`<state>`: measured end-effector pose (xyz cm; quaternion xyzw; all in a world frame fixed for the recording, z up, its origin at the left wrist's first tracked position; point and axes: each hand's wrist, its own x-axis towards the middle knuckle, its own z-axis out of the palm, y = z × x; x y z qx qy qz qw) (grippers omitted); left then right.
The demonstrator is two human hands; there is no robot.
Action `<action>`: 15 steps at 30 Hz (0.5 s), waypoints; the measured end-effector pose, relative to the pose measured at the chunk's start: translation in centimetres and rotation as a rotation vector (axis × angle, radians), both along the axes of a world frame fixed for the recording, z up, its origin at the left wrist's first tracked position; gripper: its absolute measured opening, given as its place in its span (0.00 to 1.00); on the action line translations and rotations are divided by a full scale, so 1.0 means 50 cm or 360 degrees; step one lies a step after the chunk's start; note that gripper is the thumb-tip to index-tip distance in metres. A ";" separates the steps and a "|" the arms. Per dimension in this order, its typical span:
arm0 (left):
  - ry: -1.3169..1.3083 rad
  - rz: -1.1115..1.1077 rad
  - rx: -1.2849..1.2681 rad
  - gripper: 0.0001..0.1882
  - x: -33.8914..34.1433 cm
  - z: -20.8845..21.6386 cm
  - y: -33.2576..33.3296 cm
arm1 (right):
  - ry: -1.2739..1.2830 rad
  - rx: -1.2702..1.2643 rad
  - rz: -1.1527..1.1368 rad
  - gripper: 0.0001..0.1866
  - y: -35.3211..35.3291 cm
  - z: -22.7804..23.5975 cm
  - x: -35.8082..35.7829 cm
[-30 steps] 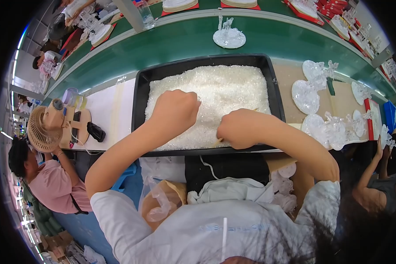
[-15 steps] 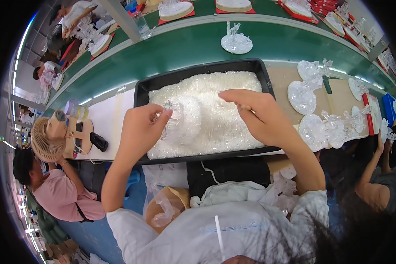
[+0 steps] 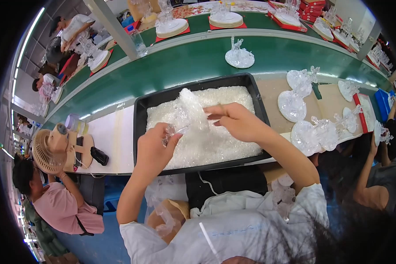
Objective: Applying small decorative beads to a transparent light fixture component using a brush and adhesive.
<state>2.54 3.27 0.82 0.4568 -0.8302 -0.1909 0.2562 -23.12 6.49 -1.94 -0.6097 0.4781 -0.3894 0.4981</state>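
My left hand (image 3: 156, 143) is closed on the clear figurine part of an ornament with a round base (image 3: 193, 110). White glittery granules coat the base, which is tipped up on its edge above the granules (image 3: 229, 147) in a black tray (image 3: 202, 167). At the base's right side is my right hand (image 3: 235, 121), its fingers apart and close against the disc; whether they touch it I cannot tell. The left fingers partly hide the figurine.
Several similar clear ornaments (image 3: 292, 105) stand on the board to the right. One ornament (image 3: 240, 57) sits on the green conveyor (image 3: 185, 61) beyond the tray. A fan (image 3: 50, 147) and a black object (image 3: 99, 156) are at left. Co-workers sit on both sides.
The ornament's base has been tipped from nearly flat over the granules to nearly upright. My right hand has moved left to the base. The whole view has shifted slightly.
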 end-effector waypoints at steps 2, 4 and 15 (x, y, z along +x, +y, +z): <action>-0.0179 -0.0138 -0.0425 0.11 0.000 -0.016 0.009 | -0.0248 0.0050 -0.0323 0.29 0.001 0.010 -0.005; -0.0228 -0.0269 -0.0639 0.10 -0.001 -0.036 0.013 | -0.0301 0.0063 -0.0115 0.31 0.000 0.013 0.017; -0.0307 -0.0495 -0.1116 0.12 0.007 -0.055 0.022 | -0.0571 0.0136 -0.0347 0.37 -0.019 -0.030 0.043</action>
